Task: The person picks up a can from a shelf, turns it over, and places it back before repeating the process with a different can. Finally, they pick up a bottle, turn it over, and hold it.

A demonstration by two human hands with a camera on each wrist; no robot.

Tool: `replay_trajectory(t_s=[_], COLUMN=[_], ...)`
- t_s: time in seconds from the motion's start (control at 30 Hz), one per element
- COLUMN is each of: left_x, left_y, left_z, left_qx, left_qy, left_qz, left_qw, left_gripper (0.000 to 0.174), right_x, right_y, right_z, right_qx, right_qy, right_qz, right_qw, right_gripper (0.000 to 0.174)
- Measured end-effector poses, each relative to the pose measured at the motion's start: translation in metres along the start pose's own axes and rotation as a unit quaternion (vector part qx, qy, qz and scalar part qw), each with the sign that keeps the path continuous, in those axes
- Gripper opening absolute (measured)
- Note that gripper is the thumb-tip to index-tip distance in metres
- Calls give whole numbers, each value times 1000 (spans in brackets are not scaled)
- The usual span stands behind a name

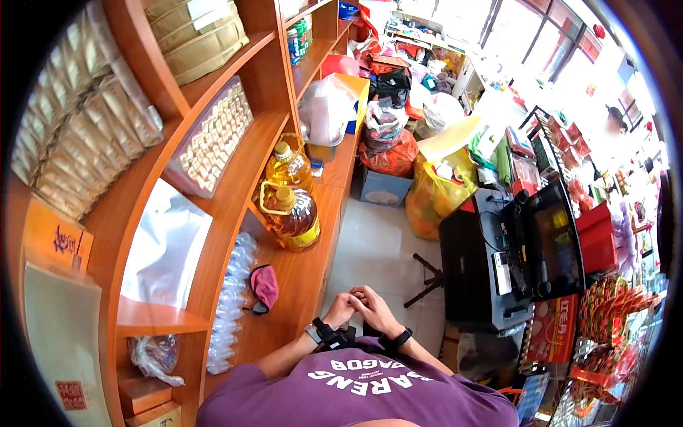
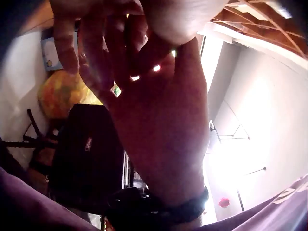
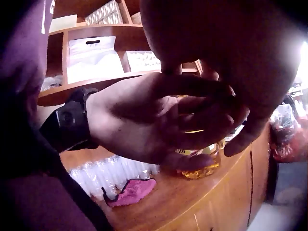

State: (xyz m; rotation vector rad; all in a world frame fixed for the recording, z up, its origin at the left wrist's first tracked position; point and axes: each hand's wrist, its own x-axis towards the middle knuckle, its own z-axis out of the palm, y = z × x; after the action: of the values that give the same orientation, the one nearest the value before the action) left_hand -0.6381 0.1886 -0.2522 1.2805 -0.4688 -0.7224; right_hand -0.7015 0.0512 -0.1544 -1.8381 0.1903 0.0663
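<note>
In front of the purple shirt [image 1: 356, 388], the left hand [image 1: 340, 312] and the right hand [image 1: 377, 312] meet, fingers loosely bent and touching. The left wrist view has the right hand [image 2: 159, 120] with spread, slightly bent fingers, and part of the left hand [image 2: 185, 17] above it. From the right wrist, the left hand [image 3: 134, 120] appears palm side on, its fingers overlapping those of the darker right hand [image 3: 226, 43]. No object is visible in either hand; where the fingers overlap, the space between them is partly hidden. Both wrists wear dark straps.
Wooden shelves [image 1: 242, 149] stand left, with oil bottles [image 1: 295, 217], a pink mask [image 1: 265, 288] and clear plastic bottles [image 1: 226, 313]. On the right are a black case [image 1: 466, 267], a monitor [image 1: 555, 238] and a tripod [image 1: 425, 281]. A yellow bag [image 1: 434, 196] sits on the floor ahead.
</note>
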Motion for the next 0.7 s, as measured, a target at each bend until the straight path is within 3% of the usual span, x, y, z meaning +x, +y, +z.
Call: replay_trajectory(t_s=[0.07, 0.3, 0.33, 0.47, 0.6, 0.7], left_x=[13, 60, 70, 127, 180, 215], left_y=[-5, -11, 17, 24, 42, 49], left_z=[-4, -9, -7, -5, 13, 25], left_qx=[15, -16, -5, 135, 182, 189], left_qy=[-1, 78, 63, 71, 85, 38], left_qz=[-70, 13, -20, 51, 60, 48], left_qw=[997, 997, 998, 987, 978, 980], left_gripper=[23, 19, 20, 23, 24, 27], right_x=[12, 70, 80, 120, 153, 164], right_y=[1, 4, 10, 9, 21, 20], right_z=[-7, -40, -46, -87, -125, -157], right_qx=[4, 27, 2, 4, 0, 69], right_qy=[-3, -58, -55, -58, -17, -31], right_qz=[0, 1, -36, -68, -128, -45], right_qw=[1000, 998, 998, 996, 992, 996], right_gripper=[34, 34, 33, 32, 33, 30])
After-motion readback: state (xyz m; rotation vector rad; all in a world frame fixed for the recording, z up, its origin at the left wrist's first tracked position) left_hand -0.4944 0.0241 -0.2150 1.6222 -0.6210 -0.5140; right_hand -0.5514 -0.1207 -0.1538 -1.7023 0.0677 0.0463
